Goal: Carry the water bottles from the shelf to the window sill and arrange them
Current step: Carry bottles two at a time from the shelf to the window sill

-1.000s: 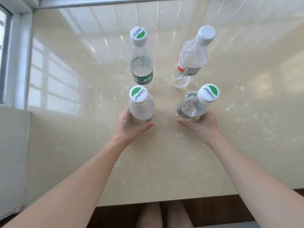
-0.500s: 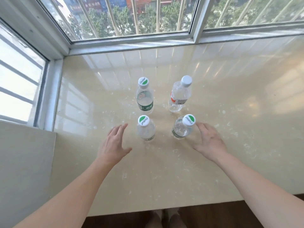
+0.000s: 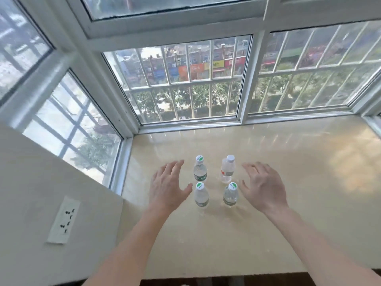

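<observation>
While both hands hover spread open and empty, the four bottles (image 3: 215, 181) stand upright in a square on the sill (image 3: 288, 182), right between them. Left hand (image 3: 168, 187) flanks the left pair, right hand (image 3: 262, 185) the right pair, neither touching.

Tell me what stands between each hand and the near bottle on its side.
Nothing visible does. The left hand is open just left of the near left bottle, and the right hand is open just right of the near right bottle. Only bare window sill shows in the gaps; neither hand touches a bottle.
</observation>
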Motion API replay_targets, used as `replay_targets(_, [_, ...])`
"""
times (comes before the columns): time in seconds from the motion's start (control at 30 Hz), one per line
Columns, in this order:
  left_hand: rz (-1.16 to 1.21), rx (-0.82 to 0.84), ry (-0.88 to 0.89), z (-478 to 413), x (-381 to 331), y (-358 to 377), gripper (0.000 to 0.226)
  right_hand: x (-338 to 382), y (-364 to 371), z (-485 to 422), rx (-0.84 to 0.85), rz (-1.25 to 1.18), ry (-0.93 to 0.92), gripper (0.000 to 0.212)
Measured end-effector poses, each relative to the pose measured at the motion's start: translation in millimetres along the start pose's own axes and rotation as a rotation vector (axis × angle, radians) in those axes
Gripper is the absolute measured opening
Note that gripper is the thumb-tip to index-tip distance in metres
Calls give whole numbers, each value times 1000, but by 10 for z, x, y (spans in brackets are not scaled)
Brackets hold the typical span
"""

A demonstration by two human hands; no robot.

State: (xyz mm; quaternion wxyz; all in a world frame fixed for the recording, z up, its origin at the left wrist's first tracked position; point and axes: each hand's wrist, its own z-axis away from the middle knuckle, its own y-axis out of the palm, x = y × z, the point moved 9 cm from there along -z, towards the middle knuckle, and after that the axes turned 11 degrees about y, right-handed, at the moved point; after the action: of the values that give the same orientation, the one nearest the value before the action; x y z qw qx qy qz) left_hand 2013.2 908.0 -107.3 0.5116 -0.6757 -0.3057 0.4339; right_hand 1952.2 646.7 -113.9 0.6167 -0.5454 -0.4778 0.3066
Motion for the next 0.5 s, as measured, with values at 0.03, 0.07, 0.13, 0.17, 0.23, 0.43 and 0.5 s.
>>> replay_targets(0.03, [-28, -34, 36, -38, -115, -158, 76, 117, -181, 9, -52, -19, -26, 41])
replay_targets(0.07, [-56, -65, 69, -72, -223, -304, 76, 222, -339, 16, -92, -36, -51, 41])
replay_targets(0.13, [-96, -111, 116, -123, -403, -534, 72, 380, -570, 29, -130, -47, -89, 44])
replay_targets(0.17, [-102, -130, 132, -139, -479, -624, 71, 433, -659, 38, -137, -46, -103, 46])
replay_targets(0.23, [-97, -164, 159, -158, -621, -762, 68, 488, -818, 57, -151, -46, -117, 47])
replay_targets(0.43, [-90, -185, 270, -280, -1124, -908, 67, 336, -1209, 123, -223, -54, -80, 49])
replay_targets(0.5, [-83, -174, 327, -363, -1318, -889, 66, 197, -1306, 147, -244, -37, -43, 48])
